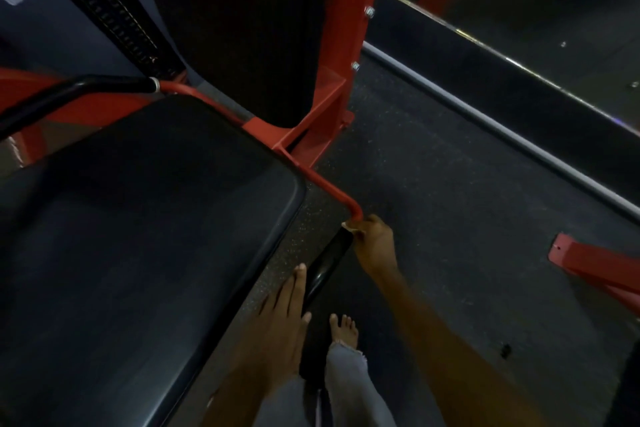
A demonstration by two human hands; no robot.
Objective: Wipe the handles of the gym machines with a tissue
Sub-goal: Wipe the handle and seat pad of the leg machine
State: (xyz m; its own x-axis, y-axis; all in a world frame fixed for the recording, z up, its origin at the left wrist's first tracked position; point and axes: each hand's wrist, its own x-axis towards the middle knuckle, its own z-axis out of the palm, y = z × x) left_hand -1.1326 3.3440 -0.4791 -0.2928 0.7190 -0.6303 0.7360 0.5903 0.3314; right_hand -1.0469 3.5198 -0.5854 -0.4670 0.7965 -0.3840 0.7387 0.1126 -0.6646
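Nearest the camera, at the bottom of the view, are the person's two bare forearms and a leg in light grey trousers ending in a bare foot on the dark speckled floor. The left hand reaches forward with its fingers straight and held together, lying along the near end of a glossy black handle and touching its side. The right hand is a little farther away, at the far end of the same handle, with fingers curled around a small pale tissue that it presses against the handle where the black grip meets a red tube. Only a sliver of the tissue shows between the fingers. The red tube runs away to the left toward the red machine frame. To the left of the handle, filling much of the lower left, lies a large black padded seat. Beyond it stands a tall dark back pad. A second black handle sits at the far left. On the right, another red frame piece rests on the floor.
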